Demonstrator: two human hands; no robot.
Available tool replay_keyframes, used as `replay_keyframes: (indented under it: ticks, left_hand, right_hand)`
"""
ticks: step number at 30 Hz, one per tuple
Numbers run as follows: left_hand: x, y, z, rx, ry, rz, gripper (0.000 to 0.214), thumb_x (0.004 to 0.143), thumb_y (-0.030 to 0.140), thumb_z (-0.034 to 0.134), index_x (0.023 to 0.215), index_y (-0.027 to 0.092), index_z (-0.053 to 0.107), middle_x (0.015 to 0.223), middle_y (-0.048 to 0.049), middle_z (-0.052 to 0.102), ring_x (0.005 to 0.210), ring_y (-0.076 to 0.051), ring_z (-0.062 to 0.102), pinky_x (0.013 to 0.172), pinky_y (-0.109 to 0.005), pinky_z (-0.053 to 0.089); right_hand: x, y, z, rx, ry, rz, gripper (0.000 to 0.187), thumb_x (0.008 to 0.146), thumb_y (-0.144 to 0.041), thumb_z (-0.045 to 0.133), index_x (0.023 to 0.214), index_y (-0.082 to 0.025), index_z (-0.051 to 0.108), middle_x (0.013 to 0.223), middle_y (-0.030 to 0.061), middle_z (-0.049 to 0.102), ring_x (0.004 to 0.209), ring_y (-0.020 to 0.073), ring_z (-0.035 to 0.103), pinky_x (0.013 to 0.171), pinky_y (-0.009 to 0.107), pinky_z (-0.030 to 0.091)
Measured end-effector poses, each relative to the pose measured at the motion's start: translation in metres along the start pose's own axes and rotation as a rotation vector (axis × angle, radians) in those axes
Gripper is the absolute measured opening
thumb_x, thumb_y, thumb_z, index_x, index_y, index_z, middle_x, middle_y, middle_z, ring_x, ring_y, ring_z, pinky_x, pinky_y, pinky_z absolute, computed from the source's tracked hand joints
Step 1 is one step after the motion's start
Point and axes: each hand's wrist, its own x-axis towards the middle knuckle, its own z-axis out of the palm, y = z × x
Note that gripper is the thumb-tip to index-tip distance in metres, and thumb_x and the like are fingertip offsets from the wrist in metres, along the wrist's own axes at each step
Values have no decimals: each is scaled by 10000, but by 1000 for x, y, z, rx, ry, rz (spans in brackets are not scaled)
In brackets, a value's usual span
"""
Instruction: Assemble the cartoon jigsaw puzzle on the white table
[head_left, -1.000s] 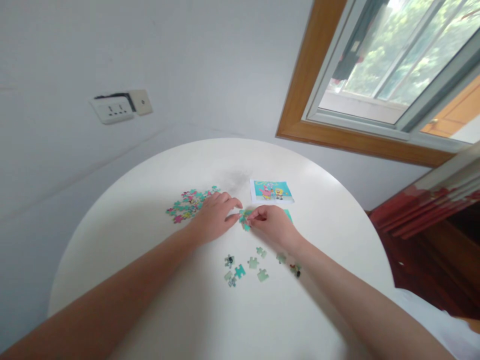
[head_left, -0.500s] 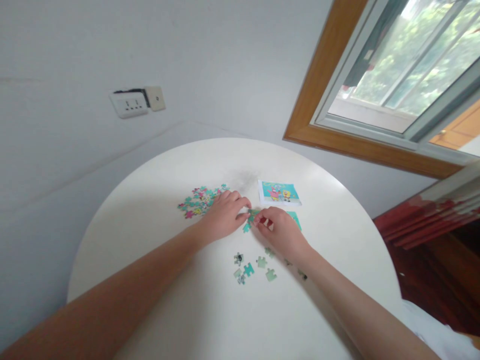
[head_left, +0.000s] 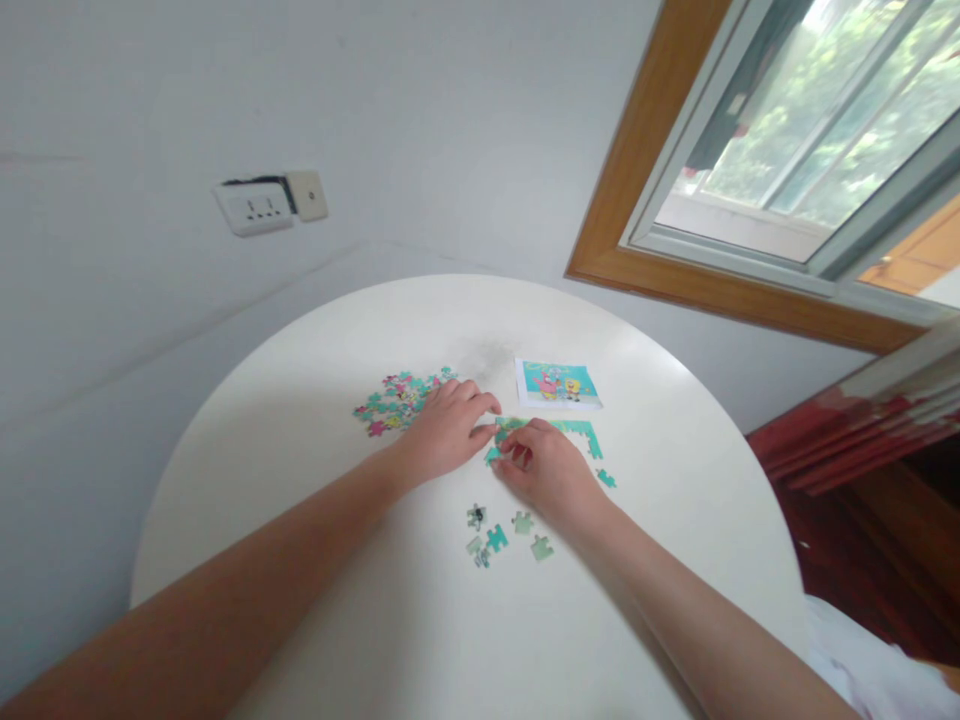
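Currently, both hands are positioned over the bench (head_left: 420,650) at the left end of a joined puzzle strip (head_left: 577,428). The strip lies flat below the picture card (head_left: 559,384) and turns a corner at its right end.

Left hand (head_left: 448,425): thumb and index finger spread, no piece visible between them, fingertips just beside the strip's left end. The back of this hand partly covers the piece pile (head_left: 390,405).

Right hand (head_left: 549,465): fingers bent over the strip, thumb at a teal piece (head_left: 491,455). Whether that piece is gripped or merely touched cannot be told.

Risks, as judged:
- Sideways pressure from the right fingers could spring the strip's joints, since nothing visible weighs it down.
- A tab forced into a mismatched socket could bend or lift its neighbour.
- Withdrawing the left hand low could drag pieces out of the pile.
- Lowering the right forearm could sweep the pale green piece (head_left: 541,548) lying near it, or the corner-side piece (head_left: 606,478) near the strip's right end.
- The right hand masks the strip's middle; a gap there could go unnoticed.
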Motion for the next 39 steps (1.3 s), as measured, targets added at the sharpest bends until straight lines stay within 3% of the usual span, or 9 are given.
replay_keyframes:
  ticks: [18,23,26,30,39]
  left_hand:
    - [0,2,-3,15,-32,-12,196,873,298,524,1029,232,624,963,-62,564,1005,-254,500,962,-432,347]
    - [0,4,-4,42,-43,-20,195,870,290,530,1031,232,622,975,-59,567,1006,-247,501,972,-429,344]
    - [-1,5,-5,38,-36,-26,188,865,287,538,1023,233,625,973,-58,566,1008,-249,499,961,-424,350]
    - [-2,6,-6,32,-31,-22,182,863,281,537,1013,229,626,966,-58,565,999,-248,500,951,-416,357]
    - [-2,4,-4,36,-23,-12,184,860,281,538,1019,232,619,969,-53,564,999,-242,496,965,-414,343]
  right_hand:
    - [4,6,-8,84,-59,5,147,754,-197,641,892,-160,674,872,37,566,678,106,549,694,241,458]
    - [1,8,-11,79,-55,-19,228,767,-179,637,993,-162,655,894,33,562,668,98,542,700,244,456]
    - [-3,9,-13,21,-69,-121,274,805,-147,596,1070,-184,650,919,42,560,737,113,550,739,250,449]
    - [-9,11,-16,-218,-85,-293,287,881,-199,530,1126,-269,661,908,51,556,856,169,525,797,307,415]
    - [-5,20,-24,-330,-131,-406,327,917,-200,500,1191,-328,625,959,51,551,908,176,499,798,317,378]
